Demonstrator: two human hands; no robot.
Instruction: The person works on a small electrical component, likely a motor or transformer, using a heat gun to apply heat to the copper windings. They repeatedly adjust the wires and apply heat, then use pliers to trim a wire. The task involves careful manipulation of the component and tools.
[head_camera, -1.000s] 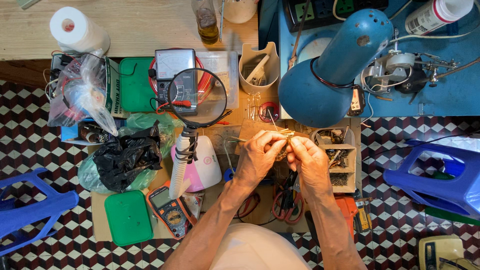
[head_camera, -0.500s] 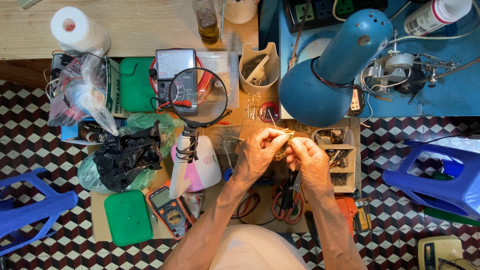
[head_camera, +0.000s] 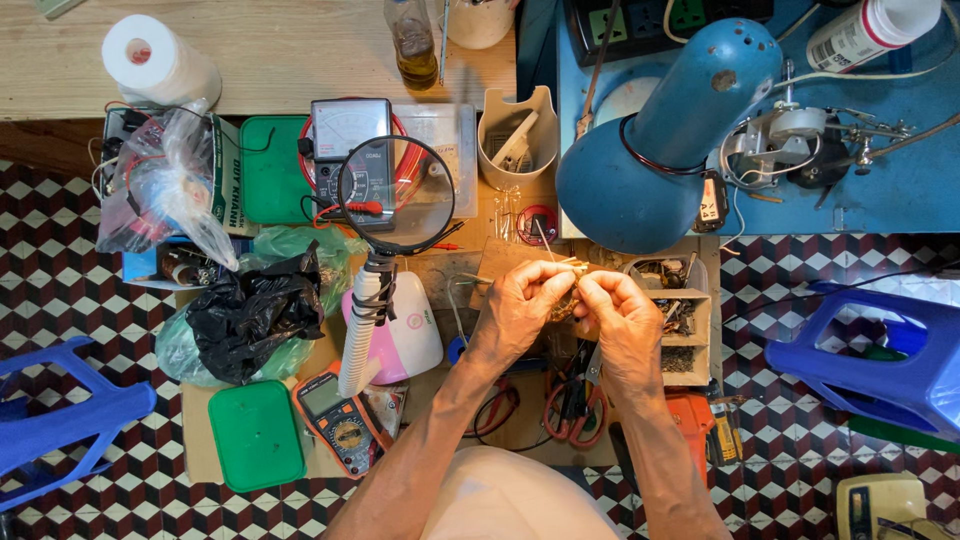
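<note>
Head view: cluttered workbench (head_camera: 300, 40) (wood), checkered floor (head_camera: 60, 290), blue stools (head_camera: 870, 350).

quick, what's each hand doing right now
Left hand: closed, fingers pinching a small brownish part.
Right hand: closed, fingertips pinching the same part from the other side.

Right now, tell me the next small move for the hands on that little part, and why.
Probably keep both hands where they are and give the small brownish part a slight turn. The left hand and right hand pinch it between their fingertips, just above the cluttered wooden board and in front of the blue lamp. The part is too small to make out, so a bigger move looks unwise.
</note>
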